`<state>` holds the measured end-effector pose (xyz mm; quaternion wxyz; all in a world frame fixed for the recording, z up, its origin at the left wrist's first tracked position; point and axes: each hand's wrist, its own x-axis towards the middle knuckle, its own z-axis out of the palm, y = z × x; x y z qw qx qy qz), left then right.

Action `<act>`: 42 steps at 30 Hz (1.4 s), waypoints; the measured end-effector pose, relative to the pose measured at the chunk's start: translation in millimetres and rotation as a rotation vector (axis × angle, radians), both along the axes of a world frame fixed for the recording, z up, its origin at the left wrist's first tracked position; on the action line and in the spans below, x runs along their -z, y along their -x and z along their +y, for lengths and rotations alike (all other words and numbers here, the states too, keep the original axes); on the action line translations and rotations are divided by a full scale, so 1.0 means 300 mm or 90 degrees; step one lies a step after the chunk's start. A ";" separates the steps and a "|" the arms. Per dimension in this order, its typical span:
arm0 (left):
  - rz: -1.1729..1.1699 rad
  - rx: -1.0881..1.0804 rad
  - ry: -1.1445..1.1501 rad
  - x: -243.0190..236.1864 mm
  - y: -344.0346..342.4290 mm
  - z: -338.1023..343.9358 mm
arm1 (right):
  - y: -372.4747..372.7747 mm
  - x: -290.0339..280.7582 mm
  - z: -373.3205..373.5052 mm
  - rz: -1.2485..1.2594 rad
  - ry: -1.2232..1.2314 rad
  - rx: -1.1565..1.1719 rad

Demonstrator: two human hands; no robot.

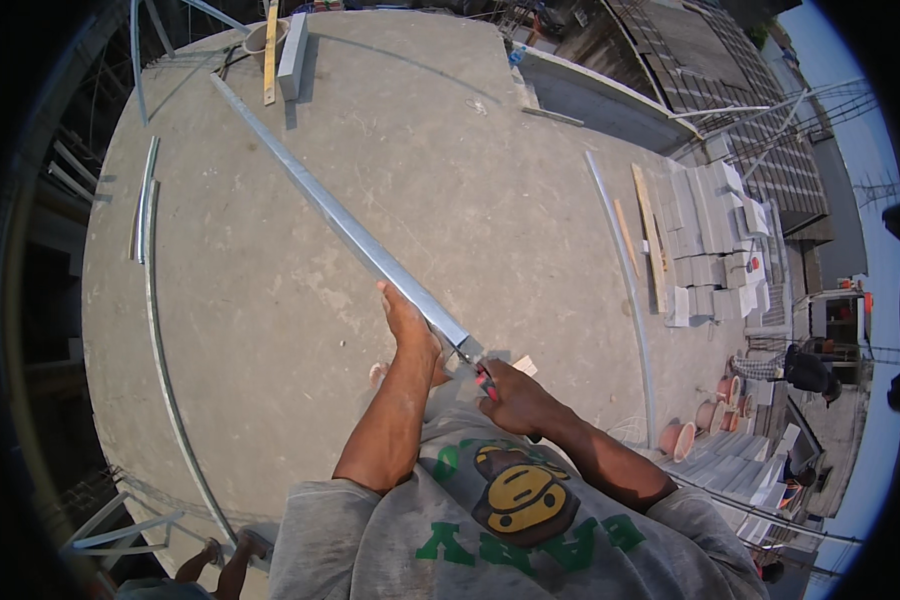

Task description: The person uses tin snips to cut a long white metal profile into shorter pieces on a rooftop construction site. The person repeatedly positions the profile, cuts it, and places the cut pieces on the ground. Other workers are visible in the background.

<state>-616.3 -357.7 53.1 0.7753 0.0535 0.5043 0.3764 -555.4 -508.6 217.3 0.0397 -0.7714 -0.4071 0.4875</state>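
Note:
A long, shiny metal stud (345, 222) slants from the far left of the floor down to my body. My left hand (410, 325) is wrapped round it from the left, close to its near end; some of those fingers are hidden beneath the metal. In my right hand (520, 398) is a pair of red-and-black-handled snips (485, 381). The jaws of the snips meet the stud's near end, though whether they bite into the metal is too small to tell.
Metal strips lie along the left (160, 330) and right (625, 265) of the concrete floor (470, 200). Wooden boards (650, 240) flank stacked grey blocks (700, 215). At the far left stand a bucket (259, 42) and a grey block (292, 60). People are at lower left (232, 570) and right (808, 370).

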 end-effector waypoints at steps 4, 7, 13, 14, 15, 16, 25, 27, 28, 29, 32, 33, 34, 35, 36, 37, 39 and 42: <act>0.029 0.003 -0.009 -0.034 -0.009 -0.004 | -0.013 -0.007 0.003 0.018 0.018 0.015; 0.020 0.017 -0.007 -0.056 -0.011 0.003 | -0.020 -0.004 0.003 0.026 0.011 0.017; 0.029 0.029 0.013 -0.073 -0.014 0.012 | -0.024 0.000 0.001 0.015 0.009 0.020; 0.022 0.029 0.011 -0.074 -0.014 0.012 | -0.023 -0.001 0.002 0.018 0.011 0.026; 0.016 0.030 0.010 -0.075 -0.014 0.012 | -0.023 -0.003 0.003 0.018 0.015 0.032; 0.014 0.029 0.008 -0.076 -0.015 0.012 | -0.023 -0.005 0.005 0.017 0.019 0.037; 0.038 0.033 -0.003 -0.084 -0.025 0.012 | -0.030 -0.025 0.027 0.002 0.071 0.048; 0.047 0.036 -0.003 -0.082 -0.025 0.012 | -0.032 -0.027 0.029 -0.005 0.066 0.040; 0.048 0.038 0.001 -0.081 -0.025 0.012 | -0.032 -0.027 0.029 -0.008 0.063 0.036; 0.049 0.040 0.004 -0.079 -0.025 0.013 | -0.031 -0.026 0.030 -0.010 0.058 0.034; 0.046 0.042 0.003 -0.073 -0.023 0.012 | -0.034 -0.020 0.032 -0.010 0.053 0.034; 0.042 0.041 0.001 -0.071 -0.021 0.011 | -0.036 -0.017 0.032 -0.008 0.058 0.036; 0.041 0.039 -0.001 -0.070 -0.020 0.012 | -0.039 -0.013 0.032 -0.009 0.071 0.034; 0.039 0.038 -0.004 -0.070 -0.018 0.011 | -0.048 -0.009 0.032 0.023 0.078 0.031; 0.037 0.036 -0.006 -0.071 -0.015 0.014 | -0.061 -0.009 0.030 0.053 0.094 0.026; 0.031 0.038 0.016 -0.074 -0.012 0.015 | -0.071 -0.009 0.021 0.098 0.081 0.023; 0.013 0.037 0.046 -0.090 0.000 0.026 | -0.095 -0.025 -0.010 0.138 0.132 -0.006; -0.003 0.066 0.062 -0.137 0.037 0.055 | -0.124 -0.087 -0.098 0.144 0.109 -0.067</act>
